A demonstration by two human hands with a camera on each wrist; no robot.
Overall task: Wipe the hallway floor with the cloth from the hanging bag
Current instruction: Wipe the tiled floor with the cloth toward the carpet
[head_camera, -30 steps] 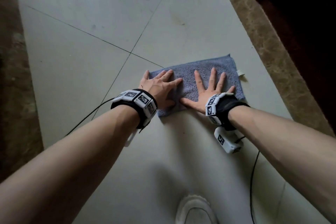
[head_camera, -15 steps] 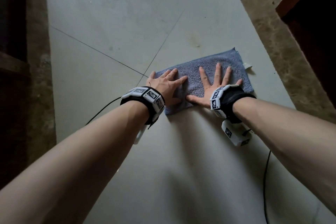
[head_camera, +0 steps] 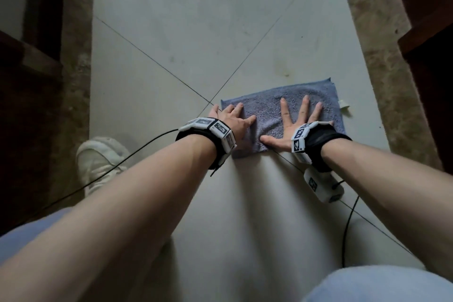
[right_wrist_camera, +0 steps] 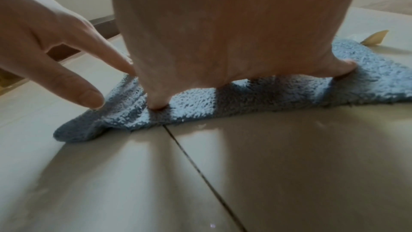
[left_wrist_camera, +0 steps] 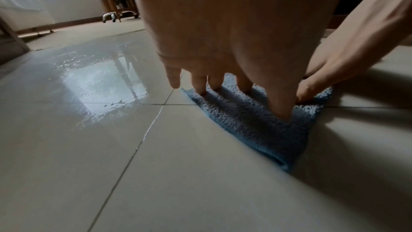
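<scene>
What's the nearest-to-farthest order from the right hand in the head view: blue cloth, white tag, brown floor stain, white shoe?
From the right hand:
1. Blue cloth, directly under the palm.
2. White tag, at the cloth's right edge.
3. Brown floor stain, just beyond the cloth's far edge.
4. White shoe, far left, past the left hand.
</scene>
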